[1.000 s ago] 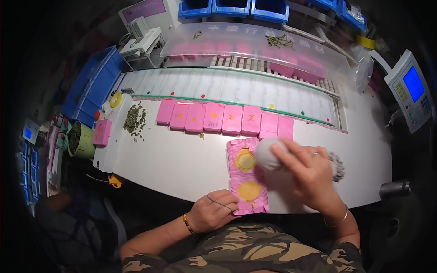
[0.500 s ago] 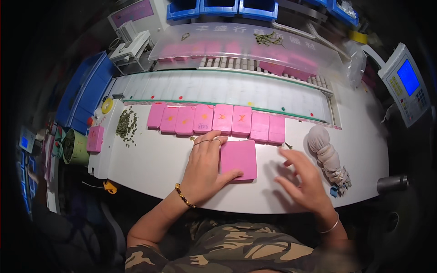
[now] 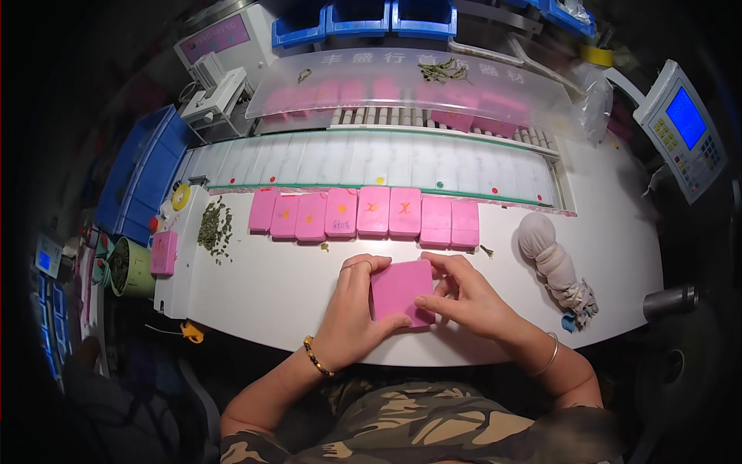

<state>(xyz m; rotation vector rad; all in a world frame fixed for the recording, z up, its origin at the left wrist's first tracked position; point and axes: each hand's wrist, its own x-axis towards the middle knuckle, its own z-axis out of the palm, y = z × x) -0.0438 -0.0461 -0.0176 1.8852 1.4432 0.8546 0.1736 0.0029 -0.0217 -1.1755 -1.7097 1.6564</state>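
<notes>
A square pink rubber mould (image 3: pixel 398 298) is held low over the white table, its plain face up. My left hand (image 3: pixel 359 305) wraps its left side, fingers along the far edge and thumb on the near edge. From the right, my right hand (image 3: pixel 471 298) grips it too, fingers at the far right corner and thumb on its face. Beyond my hands stands a row of several pink moulds (image 3: pixel 373 213), some with orange or red marks.
Small green pieces (image 3: pixel 215 230) lie at the left. Behind the row runs a white conveyor (image 3: pixel 332 158) with coloured dots. A cloth bundle (image 3: pixel 550 259) sits at the right, near a keypad with a blue screen (image 3: pixel 684 127). Blue bins (image 3: pixel 359 15) line the back.
My right hand has come in from the right and taken hold of the pink mould. The mould has moved slightly toward me and tilted; the whole view has shifted a little.
</notes>
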